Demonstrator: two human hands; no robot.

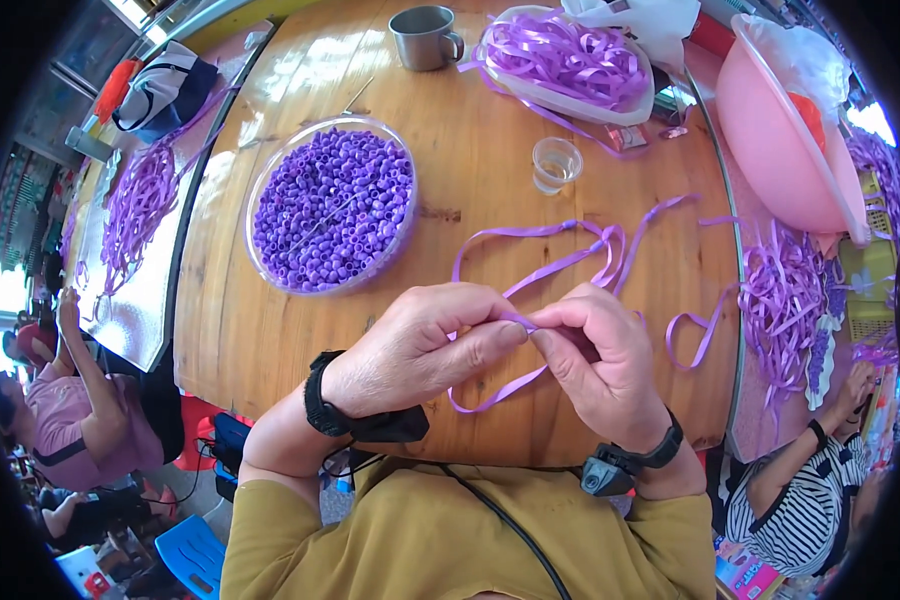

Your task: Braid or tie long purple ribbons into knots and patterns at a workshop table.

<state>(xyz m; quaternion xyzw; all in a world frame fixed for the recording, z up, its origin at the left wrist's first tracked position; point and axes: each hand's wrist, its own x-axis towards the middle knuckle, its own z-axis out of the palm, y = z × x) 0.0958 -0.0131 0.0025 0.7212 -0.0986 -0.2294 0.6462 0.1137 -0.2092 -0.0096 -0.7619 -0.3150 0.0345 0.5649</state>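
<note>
My left hand (435, 345) and my right hand (602, 365) meet over the near part of the wooden table, thumbs and fingertips pinching one narrow purple ribbon (542, 272) between them. Its loose loops spread over the wood beyond and below my fingers. Two small darker purple spots, apparently beads (570, 226), sit on the ribbon farther out. The bit right between my fingertips is mostly covered. Beyond my left hand stands a round clear tub (254, 215) full of purple beads (345, 190), with a thin needle-like rod (322, 224) lying across them.
A metal mug (422, 42), a white container of purple ribbons (565, 60) and a small clear cup (556, 165) stand toward the far side. A pink basin (785, 130) and a ribbon heap (782, 305) lie right. People sit at both sides, a blue stool (192, 555) lower left.
</note>
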